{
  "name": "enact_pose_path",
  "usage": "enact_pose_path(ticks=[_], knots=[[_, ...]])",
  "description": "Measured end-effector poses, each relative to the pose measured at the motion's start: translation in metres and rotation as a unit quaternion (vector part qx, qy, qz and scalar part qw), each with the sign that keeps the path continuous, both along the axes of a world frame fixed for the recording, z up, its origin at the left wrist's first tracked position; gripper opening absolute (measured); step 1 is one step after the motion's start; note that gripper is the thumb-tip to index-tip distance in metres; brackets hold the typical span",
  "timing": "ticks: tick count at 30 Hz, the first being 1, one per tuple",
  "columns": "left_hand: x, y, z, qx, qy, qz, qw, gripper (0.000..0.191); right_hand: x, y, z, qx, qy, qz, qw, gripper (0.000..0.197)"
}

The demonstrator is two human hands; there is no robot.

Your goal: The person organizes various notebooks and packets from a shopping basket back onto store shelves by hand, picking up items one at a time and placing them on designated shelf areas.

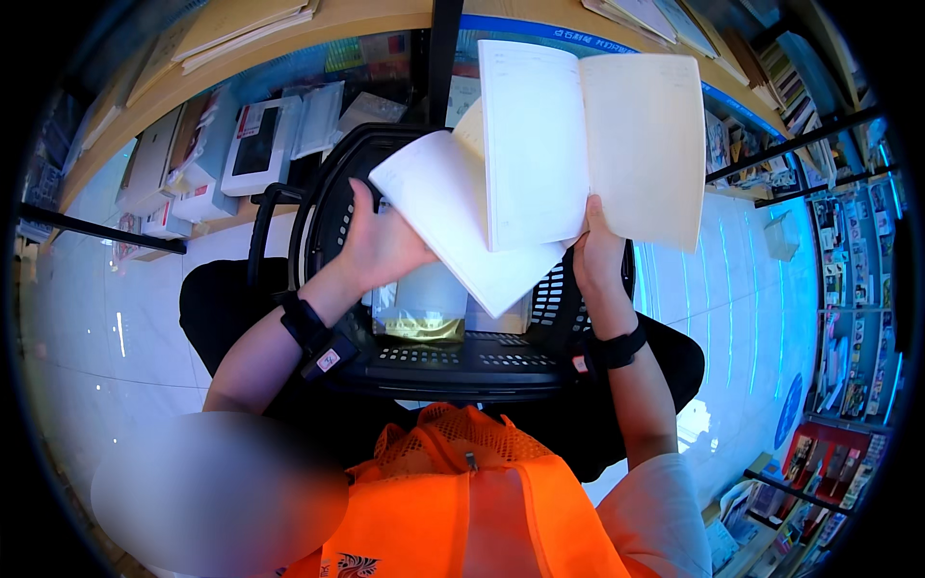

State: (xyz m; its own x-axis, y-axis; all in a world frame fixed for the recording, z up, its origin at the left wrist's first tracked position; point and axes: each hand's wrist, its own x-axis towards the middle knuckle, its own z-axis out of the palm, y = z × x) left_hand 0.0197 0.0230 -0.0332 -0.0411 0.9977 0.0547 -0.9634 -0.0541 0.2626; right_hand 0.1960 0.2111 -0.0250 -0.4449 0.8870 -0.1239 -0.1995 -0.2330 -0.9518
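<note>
My right hand (600,253) grips an open notebook (535,144) at the bottom of its spine, the thumb lying over the fold. Its left page is white, its right page cream, with faint printed lines near the top. Below and to the left of it another open notebook or fanned set of pages (462,224) is tilted, partly covered. My left hand (379,242) is at that one's left edge, thumb spread away, its fingers hidden behind the paper. Beneath both hands is a black plastic shopping basket (426,368), holding a clear packet with a gold-coloured end (419,329).
A wooden shelf (376,16) runs across the back, bearing stacked papers. White boxed goods (260,144) fill the lower shelf at left. Racks of small packaged goods (856,289) line the right side. The basket's handle (261,238) sticks out at left. Pale tiled floor (723,282) surrounds me.
</note>
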Motion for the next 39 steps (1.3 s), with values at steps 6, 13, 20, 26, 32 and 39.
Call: enact_pose_path(ticks=[6,13,20,26,32,39], knots=[[0.027,0.005,-0.013,-0.217,0.242,-0.021,0.946,0.056,-0.011,-0.024,-0.005,-0.039,0.042,0.003,0.998,0.036],[0.018,0.006,-0.013,-0.259,0.487,0.139,0.822,0.034,-0.010,-0.022,-0.004,-0.032,0.043,0.014,0.998,0.038],[-0.010,0.007,0.000,-0.265,0.552,0.156,0.775,0.037,0.000,-0.005,-0.025,0.005,-0.102,0.016,0.995,0.044],[-0.010,0.003,-0.008,-0.251,0.389,0.129,0.877,0.042,-0.002,-0.002,-0.037,-0.002,-0.169,-0.066,0.983,0.030],[-0.007,0.007,-0.005,-0.250,0.381,0.131,0.880,0.041,0.006,0.017,-0.065,0.216,-0.194,-0.057,0.955,0.028],[-0.010,0.004,-0.009,-0.243,0.385,0.135,0.880,0.041,-0.002,0.003,-0.039,0.321,-0.210,-0.092,0.919,0.026]])
